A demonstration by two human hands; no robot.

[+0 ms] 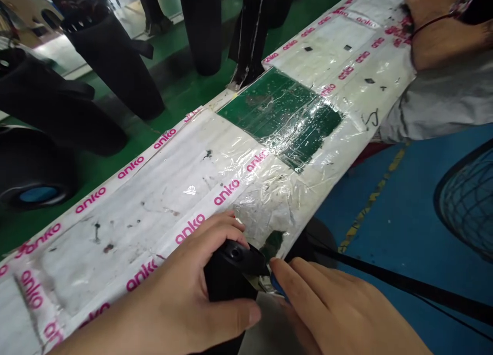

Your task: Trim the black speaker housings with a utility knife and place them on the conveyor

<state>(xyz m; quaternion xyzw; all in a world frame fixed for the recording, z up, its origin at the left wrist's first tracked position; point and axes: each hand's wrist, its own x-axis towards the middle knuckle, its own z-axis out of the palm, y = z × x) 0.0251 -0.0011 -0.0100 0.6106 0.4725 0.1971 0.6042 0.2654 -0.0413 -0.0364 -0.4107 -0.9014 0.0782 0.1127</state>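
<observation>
My left hand [200,278] is wrapped round a black piece with a moulded rim [234,255], its fingers over the far side and its thumb along the near side. A small round hole shows in the top of that rim. Right beside it, my right hand [327,303] is closed on a small blue-handled tool [278,287], mostly hidden by the fingers. A thin metallic part lies between the tool and the black rim; whether it belongs to the tool I cannot tell. Both hands are at the near edge of the taped bench [162,190].
Several black tubular pieces [115,62] hang or stand beyond the bench over a green floor. A green patch [285,113] shows on the bench top. At the upper right is another person's arm [442,41]. A round wire-guarded frame [466,201] and a black strap [385,278] are at right.
</observation>
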